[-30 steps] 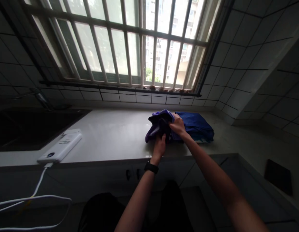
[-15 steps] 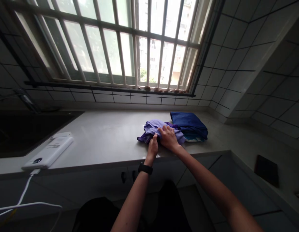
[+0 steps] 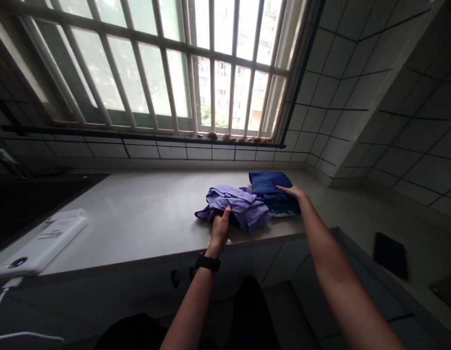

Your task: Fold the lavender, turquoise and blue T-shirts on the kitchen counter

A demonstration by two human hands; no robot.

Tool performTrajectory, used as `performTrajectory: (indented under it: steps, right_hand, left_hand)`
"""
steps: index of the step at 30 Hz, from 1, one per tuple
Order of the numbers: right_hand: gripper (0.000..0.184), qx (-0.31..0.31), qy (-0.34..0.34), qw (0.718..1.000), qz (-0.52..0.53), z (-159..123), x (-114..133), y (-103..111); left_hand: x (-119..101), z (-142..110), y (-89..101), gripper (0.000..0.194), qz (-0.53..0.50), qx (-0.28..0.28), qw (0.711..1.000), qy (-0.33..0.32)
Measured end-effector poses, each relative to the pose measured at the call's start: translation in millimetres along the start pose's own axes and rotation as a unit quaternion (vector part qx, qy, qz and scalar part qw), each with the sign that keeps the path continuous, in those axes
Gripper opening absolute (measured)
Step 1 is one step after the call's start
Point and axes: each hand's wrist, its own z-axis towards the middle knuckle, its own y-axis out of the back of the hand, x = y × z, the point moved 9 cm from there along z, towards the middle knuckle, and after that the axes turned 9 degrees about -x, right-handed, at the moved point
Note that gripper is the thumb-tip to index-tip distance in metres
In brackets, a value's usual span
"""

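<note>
Two garments touch: my left hand (image 3: 220, 231) clenches the crumpled lilac cloth (image 3: 245, 206), my right hand (image 3: 291, 192) rests open-fingered on the folded blue cloth (image 3: 269, 183).

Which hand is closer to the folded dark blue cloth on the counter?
The right hand is nearer, resting on the dark blue cloth. The left hand is apart from it, its fingers tucked into the crumpled lavender cloth.
</note>
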Motion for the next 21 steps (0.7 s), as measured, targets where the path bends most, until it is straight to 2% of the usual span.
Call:
performTrajectory:
  steps: [3, 7, 11, 16, 21]
  right_hand:
    - [0.067, -0.010, -0.035, 0.999, 0.016, -1, -21, -6]
    - [0.051, -0.013, -0.068, 0.995, 0.077, 13, -15, -6]
    - [0.041, -0.027, -0.043, 0.988, 0.148, 29, 20, 3]
    - [0.037, -0.101, 0.059, 0.974, 0.193, 41, 80, 40]
    - [0.032, -0.147, 0.122, 0.925, 0.328, 35, 130, 83]
  left_hand:
    - [5, 2, -0.1, 0.051, -0.006, 0.006, 1.000, 0.009]
    - [9, 4, 0.4, 0.049, -0.005, 0.012, 1.000, 0.013]
    - [8, 5, 2.2, 0.046, 0.002, -0.001, 1.000, 0.010]
    - [7, 5, 1.4, 0.046, -0.004, -0.005, 1.000, 0.014]
    - [9, 5, 1.3, 0.043, -0.005, -0.003, 1.000, 0.019]
